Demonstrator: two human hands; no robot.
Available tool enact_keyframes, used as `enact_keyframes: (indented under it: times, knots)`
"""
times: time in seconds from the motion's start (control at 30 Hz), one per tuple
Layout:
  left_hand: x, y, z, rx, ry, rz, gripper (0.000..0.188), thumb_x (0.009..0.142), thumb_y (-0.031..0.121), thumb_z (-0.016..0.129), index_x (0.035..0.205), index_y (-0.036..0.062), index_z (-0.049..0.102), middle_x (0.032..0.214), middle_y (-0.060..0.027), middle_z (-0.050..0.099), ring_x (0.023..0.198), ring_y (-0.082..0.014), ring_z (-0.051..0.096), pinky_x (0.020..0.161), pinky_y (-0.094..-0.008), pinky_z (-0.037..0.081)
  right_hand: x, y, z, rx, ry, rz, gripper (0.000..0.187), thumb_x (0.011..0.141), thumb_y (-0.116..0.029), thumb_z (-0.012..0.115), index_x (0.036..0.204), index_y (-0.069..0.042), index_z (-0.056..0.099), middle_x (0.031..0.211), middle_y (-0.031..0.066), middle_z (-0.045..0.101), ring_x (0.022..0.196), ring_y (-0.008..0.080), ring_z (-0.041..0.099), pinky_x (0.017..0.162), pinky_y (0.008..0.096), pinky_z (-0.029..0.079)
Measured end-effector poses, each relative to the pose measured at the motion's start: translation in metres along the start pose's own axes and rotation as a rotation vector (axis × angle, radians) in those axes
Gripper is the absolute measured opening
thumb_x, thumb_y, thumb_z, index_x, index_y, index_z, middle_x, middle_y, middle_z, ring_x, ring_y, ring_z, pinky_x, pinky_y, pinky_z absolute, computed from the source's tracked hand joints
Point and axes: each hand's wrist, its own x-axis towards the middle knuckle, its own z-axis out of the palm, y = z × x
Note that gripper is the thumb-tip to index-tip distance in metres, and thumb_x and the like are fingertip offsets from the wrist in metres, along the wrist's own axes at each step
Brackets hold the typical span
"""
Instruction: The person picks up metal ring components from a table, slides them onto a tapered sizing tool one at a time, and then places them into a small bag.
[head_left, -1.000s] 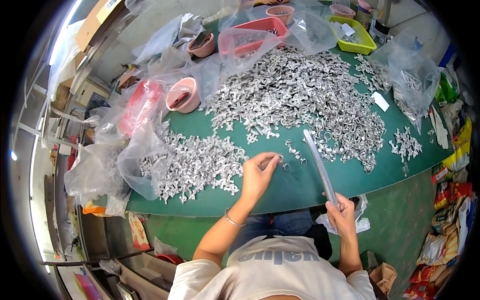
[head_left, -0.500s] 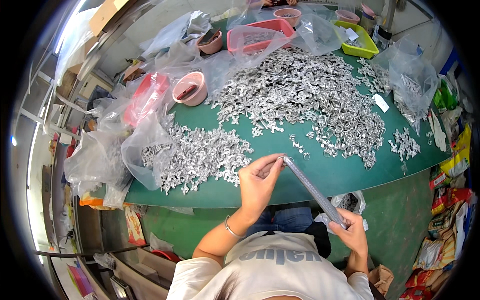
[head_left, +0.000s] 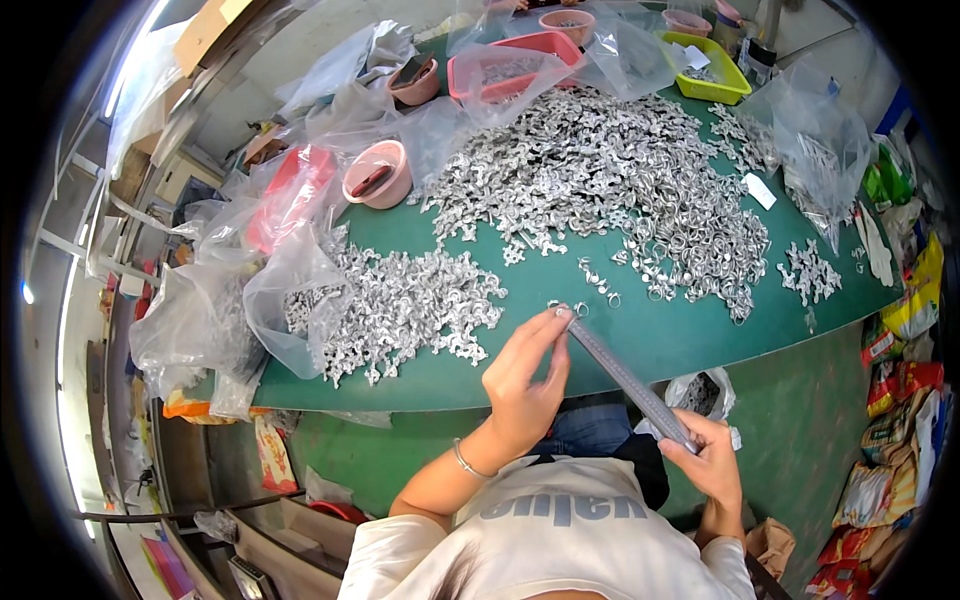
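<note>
My right hand is closed around the thick end of a grey, tapered ring mandrel with fine markings along it. The stick slants up and left across the table's front edge. At its narrow tip, the fingertips of my left hand are pinched together on a small metal ring, mostly hidden by the fingers. Just right of the tip a small silvery ring shows. Beyond both hands lie a few loose rings and a large heap of silvery metal rings and small castings.
A second heap of castings lies left on the green table, beside plastic bags. A pink bowl, a red tray and a yellow-green basket stand farther back. Colourful sacks line the right side.
The left fingers have shifted slightly at the mandrel's tip, with the wrist a little lower. The mandrel and right hand have turned slightly; the right hand stays closed on it.
</note>
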Motion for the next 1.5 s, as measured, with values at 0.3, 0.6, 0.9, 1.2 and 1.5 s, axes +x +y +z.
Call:
enact_keyframes:
  times: [0.3,0.6,0.9,1.2,1.5]
  knots:
    - [-0.017,0.014,0.005,-0.970,-0.087,-0.495,0.060,0.076,-0.012,0.056,0.123,0.0011,0.021,0.100,-0.0181,0.053,0.091,-0.0230,0.057,0.083,-0.0338,0.046,-0.001,-0.001,0.000,0.118,-0.027,0.008,0.032,0.072,-0.003,0.066,0.102,0.006,0.058,0.068,-0.0005,0.052,0.057,0.0027,0.040,0.049,0.0181,0.032]
    - [-0.013,0.011,-0.009,-1.009,-0.325,-0.749,0.043,0.078,0.016,0.066,0.110,-0.0084,0.050,0.103,-0.0147,0.056,0.098,-0.0237,0.055,0.089,-0.0364,0.043,0.002,-0.011,-0.002,0.116,-0.097,-0.019,0.031,0.071,-0.004,0.067,0.101,0.004,0.059,0.059,0.0004,0.043,0.051,0.0038,0.036,0.044,0.0205,0.028]
    - [-0.007,0.010,-0.013,-1.118,-0.371,-0.748,0.038,0.070,0.016,0.074,0.097,-0.0050,0.056,0.093,-0.0110,0.054,0.088,-0.0216,0.057,0.081,-0.0328,0.046,0.002,-0.022,-0.007,0.069,-0.160,0.002,0.031,0.071,-0.006,0.068,0.100,0.004,0.059,0.058,0.0017,0.048,0.049,0.0044,0.039,0.044,0.0213,0.029]
    - [-0.007,0.014,-0.017,-1.075,-0.411,-0.777,0.034,0.068,0.011,0.074,0.094,-0.0035,0.057,0.092,-0.0123,0.053,0.085,-0.0213,0.056,0.077,-0.0321,0.047,0.001,-0.023,-0.009,0.058,-0.174,-0.016,0.031,0.070,-0.006,0.068,0.099,0.004,0.060,0.058,0.0038,0.051,0.049,0.0053,0.042,0.044,0.0215,0.031]
    - [-0.006,0.015,-0.023,-1.060,-0.425,-0.790,0.035,0.066,0.011,0.075,0.093,-0.0039,0.057,0.090,-0.0139,0.055,0.082,-0.0235,0.057,0.075,-0.0332,0.047,0.003,-0.018,-0.006,0.069,-0.179,-0.040,0.032,0.069,-0.008,0.069,0.098,0.004,0.060,0.057,0.0044,0.052,0.048,0.0063,0.043,0.044,0.0216,0.033]
